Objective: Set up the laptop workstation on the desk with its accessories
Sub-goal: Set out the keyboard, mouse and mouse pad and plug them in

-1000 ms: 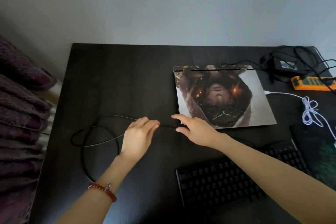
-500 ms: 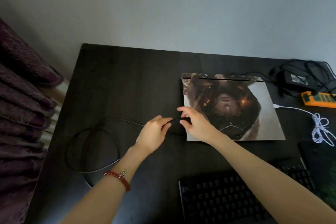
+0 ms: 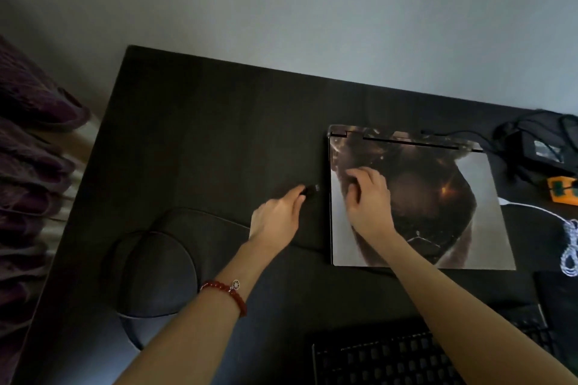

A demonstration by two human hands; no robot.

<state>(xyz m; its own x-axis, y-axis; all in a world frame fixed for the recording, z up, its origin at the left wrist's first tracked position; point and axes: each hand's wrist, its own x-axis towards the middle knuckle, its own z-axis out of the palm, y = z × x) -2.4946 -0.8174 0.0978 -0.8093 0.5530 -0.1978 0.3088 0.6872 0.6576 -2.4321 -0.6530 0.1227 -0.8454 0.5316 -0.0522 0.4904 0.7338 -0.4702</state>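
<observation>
Head view: laptop (image 3: 438,203) lid shows no legible writing.

One dark wooden counter (image 3: 219,122) carries one closed laptop with a picture-printed lid (image 3: 469,228), one black keyboard (image 3: 375,359), one looped black cable (image 3: 150,234), one white braided cable (image 3: 569,247), one orange power strip (image 3: 563,191) — and two bare hands, left (image 3: 276,217) and right (image 3: 369,197).

1. Keyboard (image 3: 391,359): cut off by the bottom edge, partly covered by the right forearm.
2. Cable plug (image 3: 311,189): blurred; grip of the left hand (image 3: 276,222) on it unclear in detail.
3. Orange power strip (image 3: 563,190): cut by the right edge.
4. Laptop (image 3: 444,191) ports: not discernible.
</observation>
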